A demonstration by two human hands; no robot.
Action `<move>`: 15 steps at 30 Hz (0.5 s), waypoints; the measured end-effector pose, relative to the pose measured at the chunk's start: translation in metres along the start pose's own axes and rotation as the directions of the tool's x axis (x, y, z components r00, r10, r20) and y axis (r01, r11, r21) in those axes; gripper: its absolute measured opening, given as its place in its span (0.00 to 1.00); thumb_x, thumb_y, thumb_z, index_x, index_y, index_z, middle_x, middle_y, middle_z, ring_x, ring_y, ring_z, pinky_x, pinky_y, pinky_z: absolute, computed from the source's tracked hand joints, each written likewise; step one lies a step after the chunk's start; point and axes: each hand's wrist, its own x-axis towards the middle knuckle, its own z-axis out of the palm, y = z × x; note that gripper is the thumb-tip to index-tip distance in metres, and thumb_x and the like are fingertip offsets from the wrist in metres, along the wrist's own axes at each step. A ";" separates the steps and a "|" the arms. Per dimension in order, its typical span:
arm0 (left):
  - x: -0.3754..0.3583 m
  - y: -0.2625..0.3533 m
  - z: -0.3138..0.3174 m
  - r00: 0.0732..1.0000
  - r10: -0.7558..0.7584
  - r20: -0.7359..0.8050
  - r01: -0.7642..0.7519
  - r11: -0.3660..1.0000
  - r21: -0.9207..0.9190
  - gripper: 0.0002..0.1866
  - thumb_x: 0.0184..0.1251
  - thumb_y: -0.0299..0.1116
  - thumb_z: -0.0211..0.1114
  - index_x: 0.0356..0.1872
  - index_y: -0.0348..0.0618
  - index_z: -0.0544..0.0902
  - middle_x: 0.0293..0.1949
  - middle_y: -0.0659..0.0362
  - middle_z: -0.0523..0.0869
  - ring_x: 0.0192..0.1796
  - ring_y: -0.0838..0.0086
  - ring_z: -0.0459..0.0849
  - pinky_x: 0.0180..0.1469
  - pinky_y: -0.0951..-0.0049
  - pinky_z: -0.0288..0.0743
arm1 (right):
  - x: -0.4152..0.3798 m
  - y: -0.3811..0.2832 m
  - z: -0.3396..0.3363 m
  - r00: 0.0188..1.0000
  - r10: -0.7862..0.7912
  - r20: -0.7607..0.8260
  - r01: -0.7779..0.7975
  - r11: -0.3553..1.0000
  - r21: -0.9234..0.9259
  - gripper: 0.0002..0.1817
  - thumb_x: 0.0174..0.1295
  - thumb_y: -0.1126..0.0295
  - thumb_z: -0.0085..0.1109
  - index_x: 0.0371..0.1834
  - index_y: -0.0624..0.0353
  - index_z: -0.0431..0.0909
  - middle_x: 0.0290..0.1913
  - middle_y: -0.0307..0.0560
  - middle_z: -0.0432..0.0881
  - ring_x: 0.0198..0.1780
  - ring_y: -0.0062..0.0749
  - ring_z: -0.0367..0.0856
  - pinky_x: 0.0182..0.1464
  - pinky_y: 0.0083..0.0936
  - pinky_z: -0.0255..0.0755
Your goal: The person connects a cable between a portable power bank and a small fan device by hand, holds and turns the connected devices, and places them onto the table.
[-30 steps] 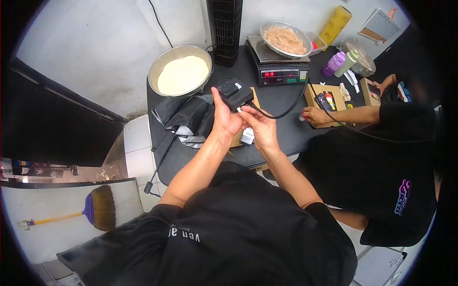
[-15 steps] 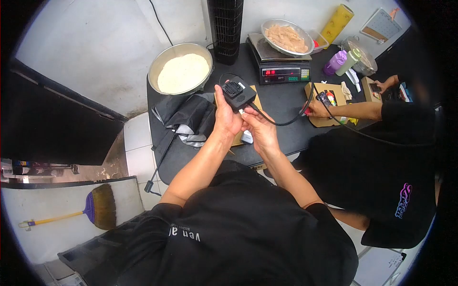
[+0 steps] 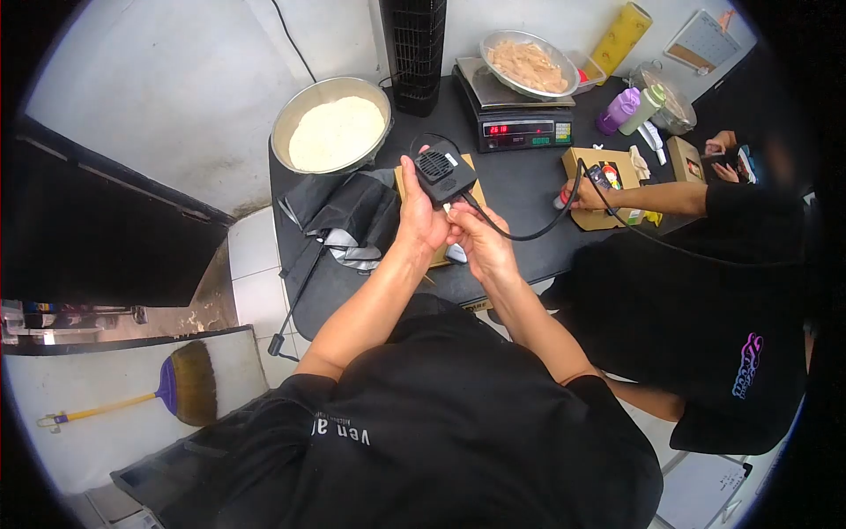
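Black plastic is filling the middle of my remote view: a vented device (image 3: 447, 176), being held over the dark table (image 3: 520, 181), left of the scale (image 3: 526, 134) and nearer to me. The left hand (image 3: 423, 216) is grasping it, thumb lying up along its side. The right hand (image 3: 483, 240) is pinching a small white piece (image 3: 448, 208) at the device's lower edge; I am finding that piece too small to identify. A black cable (image 3: 526, 236) is leaving the device and curving in front of the scale. On the scale, a metal bowl (image 3: 507, 79) is holding pale strips (image 3: 529, 68); to its left, a bigger bowl (image 3: 283, 132) is holding whitish powder (image 3: 337, 135). Right of the scale and nearer to me, a co-worker's hand (image 3: 585, 196) is reaching over an opened cardboard box (image 3: 599, 218)
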 end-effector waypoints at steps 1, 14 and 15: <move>0.000 0.000 0.000 1.000 -0.001 0.014 0.001 1.000 0.006 0.32 0.64 0.67 0.43 0.55 0.54 0.70 0.52 0.56 0.78 0.49 0.63 0.79 0.49 0.57 0.77 | -0.001 -0.001 0.002 1.000 -0.011 -0.003 0.011 1.000 0.005 0.08 0.55 0.79 0.61 0.39 0.67 0.76 0.30 0.46 0.81 0.27 0.23 0.78 0.29 0.20 0.76; 0.011 -0.002 -0.021 0.997 -0.046 -0.054 0.049 0.997 0.054 0.42 0.61 0.73 0.38 0.55 0.44 0.72 0.39 0.51 0.81 0.36 0.57 0.82 0.39 0.57 0.80 | 0.002 0.004 0.005 1.000 -0.016 -0.004 0.016 1.000 0.000 0.07 0.56 0.78 0.61 0.38 0.66 0.77 0.30 0.45 0.81 0.26 0.22 0.78 0.30 0.19 0.77; 0.011 -0.002 -0.023 0.997 -0.061 -0.039 0.063 0.997 0.049 0.42 0.61 0.73 0.38 0.55 0.44 0.72 0.39 0.51 0.81 0.37 0.57 0.82 0.39 0.58 0.80 | 0.001 0.005 0.004 1.000 -0.016 -0.004 0.016 1.000 0.000 0.07 0.56 0.78 0.61 0.38 0.66 0.77 0.30 0.45 0.81 0.26 0.22 0.78 0.30 0.19 0.77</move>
